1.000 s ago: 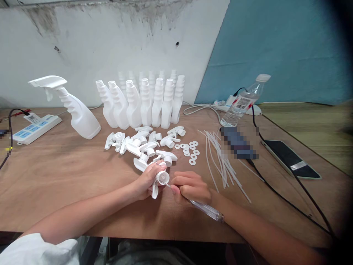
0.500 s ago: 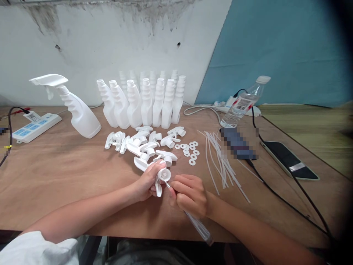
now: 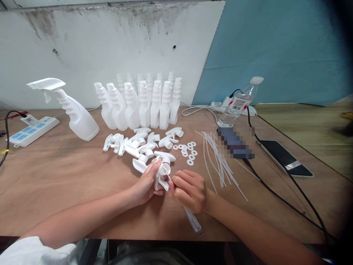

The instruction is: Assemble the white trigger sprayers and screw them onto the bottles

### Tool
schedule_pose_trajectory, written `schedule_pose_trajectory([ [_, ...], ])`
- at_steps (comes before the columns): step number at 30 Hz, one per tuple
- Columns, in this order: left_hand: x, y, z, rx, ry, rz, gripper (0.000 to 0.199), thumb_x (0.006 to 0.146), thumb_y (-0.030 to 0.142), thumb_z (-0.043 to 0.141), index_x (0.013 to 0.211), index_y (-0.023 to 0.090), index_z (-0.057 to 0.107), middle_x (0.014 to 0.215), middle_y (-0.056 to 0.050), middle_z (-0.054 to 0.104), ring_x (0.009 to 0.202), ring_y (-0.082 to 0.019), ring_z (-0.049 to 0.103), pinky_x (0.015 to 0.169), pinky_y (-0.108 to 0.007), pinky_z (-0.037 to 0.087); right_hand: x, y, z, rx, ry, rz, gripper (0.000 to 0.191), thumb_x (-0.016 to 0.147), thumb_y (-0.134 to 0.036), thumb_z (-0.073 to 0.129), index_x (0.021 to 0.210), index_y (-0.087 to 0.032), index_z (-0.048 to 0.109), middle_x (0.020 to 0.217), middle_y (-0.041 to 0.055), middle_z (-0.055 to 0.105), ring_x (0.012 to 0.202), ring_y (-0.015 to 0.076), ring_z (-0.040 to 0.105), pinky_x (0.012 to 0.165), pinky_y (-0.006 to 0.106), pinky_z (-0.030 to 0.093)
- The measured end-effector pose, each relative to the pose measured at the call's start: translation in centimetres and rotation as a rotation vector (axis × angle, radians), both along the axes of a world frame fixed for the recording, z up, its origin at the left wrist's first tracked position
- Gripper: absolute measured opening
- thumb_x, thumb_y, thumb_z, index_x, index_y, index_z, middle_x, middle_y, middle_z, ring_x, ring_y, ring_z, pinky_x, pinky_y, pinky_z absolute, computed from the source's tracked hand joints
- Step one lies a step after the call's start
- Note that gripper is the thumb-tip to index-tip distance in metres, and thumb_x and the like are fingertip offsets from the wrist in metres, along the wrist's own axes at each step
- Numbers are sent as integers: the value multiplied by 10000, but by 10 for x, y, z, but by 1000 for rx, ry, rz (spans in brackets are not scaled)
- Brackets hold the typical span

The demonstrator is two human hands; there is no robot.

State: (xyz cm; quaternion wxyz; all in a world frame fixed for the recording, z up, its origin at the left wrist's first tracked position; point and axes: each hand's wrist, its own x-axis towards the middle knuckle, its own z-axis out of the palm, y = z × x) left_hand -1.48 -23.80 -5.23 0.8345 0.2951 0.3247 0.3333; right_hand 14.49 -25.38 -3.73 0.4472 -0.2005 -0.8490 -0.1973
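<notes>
Clear-handled metal tool (image 3: 193, 221), gripped by right hand (image 3: 189, 191), has steepened. Left hand (image 3: 146, 187) clasps white plastic trigger head (image 3: 164, 184); angled pressure could cause slippage.

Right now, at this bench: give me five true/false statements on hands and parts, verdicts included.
1. The left hand holds a white spray head. True.
2. The right hand holds nothing. False: it grips a clear-handled tool, its thin tip at the collar opening.
3. Flat white rings lie between the loose spray heads and the thin tubes. True.
4. Every bottle has a spray head fitted. False: the spray bottle at far left does, but the front-row bottles have bare necks.
5. A phone lies left of the tubes. False: the black-screened phone lies right of them.
</notes>
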Motion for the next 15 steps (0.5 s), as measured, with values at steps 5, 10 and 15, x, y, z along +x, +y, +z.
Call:
schedule_pose_trajectory([
  [5, -2, 2, -1, -33, -29, -9, 449, 856, 608, 546, 838, 172, 444, 638, 34, 488, 415, -36, 333, 364, -131, 204, 4, 2, 2, -6, 5, -7, 380, 832, -21, 534, 595, -211, 306, 548, -29, 406, 540, 126, 334, 534, 298, 209],
  [10, 0, 0, -3, 15, -20, 26, 411, 879, 587, 532, 865, 196, 408, 648, 41, 497, 426, -46, 342, 374, -137, 218, 4, 3, 3, -13, 15, 1, 388, 802, -7, 540, 575, -210, 299, 518, -28, 380, 531, 128, 295, 522, 302, 190],
  [15, 3, -5, -5, 164, -34, 103, 367, 890, 542, 558, 942, 233, 367, 710, 49, 515, 491, -69, 436, 419, -163, 313, 5, 3, 9, -8, 15, -13, 391, 815, -12, 515, 566, -212, 289, 496, -33, 339, 523, 129, 260, 510, 302, 177],
])
